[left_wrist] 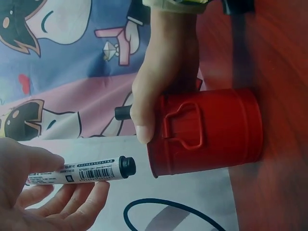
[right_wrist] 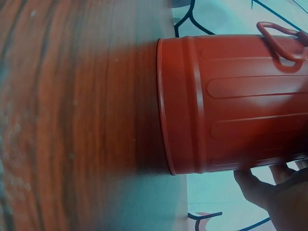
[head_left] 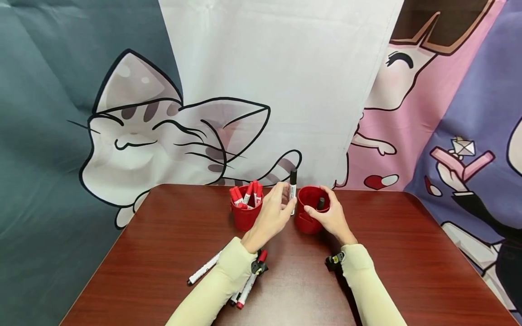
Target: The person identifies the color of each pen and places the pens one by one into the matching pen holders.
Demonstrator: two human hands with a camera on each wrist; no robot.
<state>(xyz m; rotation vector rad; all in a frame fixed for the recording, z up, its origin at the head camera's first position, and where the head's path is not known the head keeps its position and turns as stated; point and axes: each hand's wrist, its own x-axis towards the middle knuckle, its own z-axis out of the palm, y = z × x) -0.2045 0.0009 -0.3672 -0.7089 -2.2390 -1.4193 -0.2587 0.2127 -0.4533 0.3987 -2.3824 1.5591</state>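
White and slim, with a black cap uppermost, the pinched marker (head_left: 292, 194) is nearly upright between the thumb and fingers of the left hand (head_left: 271, 210), just left of the gripped red cup (head_left: 306, 224). The left wrist view shows a gap between its lower end and the rim. A weak pinch could let it fall outside the cup and roll; coming in low or slanted, that end could snag on the rim.

The right hand (head_left: 335, 217) grasps this cup high up, thumb at the near edge and fingers round the other side. So high a hold could tip the cup if the hand pulled sideways, and the thumb at the mouth could block an incoming pen. Inside leans 1 black-capped marker (head_left: 321, 203), against which another might jam.

Further left, the second red cup (head_left: 245, 221) holds several red-capped markers (head_left: 248, 194). The left hand overlaps its side in the head view; whether they touch, I cannot tell. A leftward swing might knock it over.

Nearer the person, 1 loose marker (head_left: 204, 269) and a small bunch of pens (head_left: 247, 290) lie on the table (head_left: 155, 253), partly hidden by the left sleeve (head_left: 208, 290). Lowering that forearm could set them rolling.
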